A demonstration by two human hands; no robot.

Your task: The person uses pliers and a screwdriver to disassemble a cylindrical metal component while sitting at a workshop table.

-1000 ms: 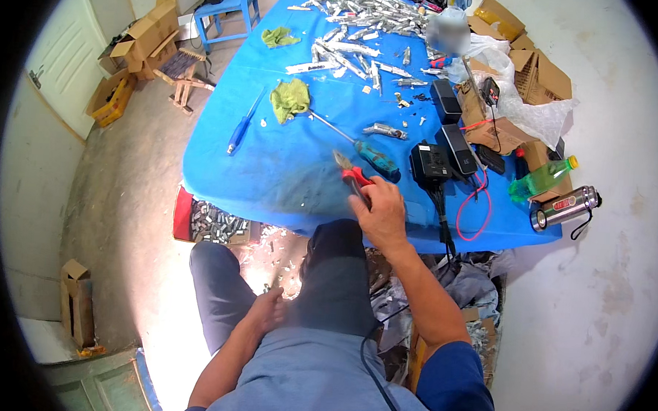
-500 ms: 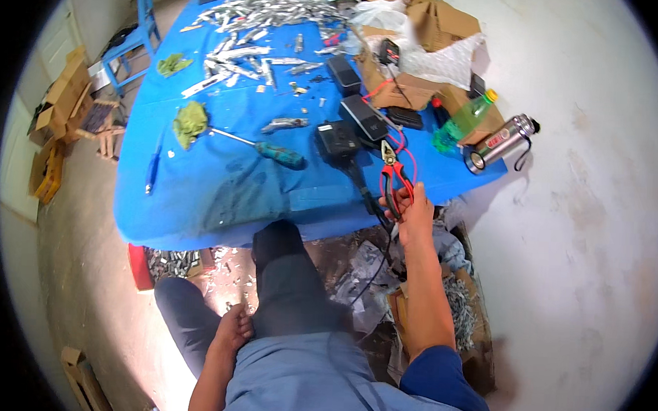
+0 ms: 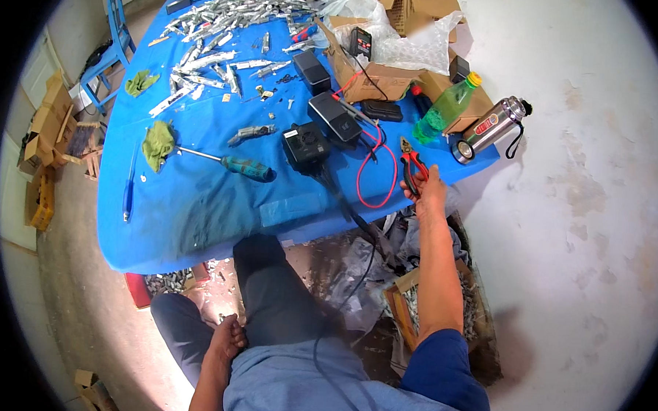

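My right hand is closed around the handles of red-and-black pliers at the table's right front edge. Their jaws point away from me, just over or on the blue cloth; I cannot tell if they touch it. A red cable loops beside them, and a green bottle and a steel thermos stand and lie beyond. My left hand is down by my thigh with its fingers curled; what they hold, if anything, is hidden.
On the blue table are a screwdriver, a green rag, a black boxy device, a metal utility knife and a heap of metal pieces. An open carton sits behind. Another box is below the edge.
My right hand has carried the pliers rightward, away from the black device and past the red cable. My left hand stays low by my thigh. The whole view has shifted slightly.
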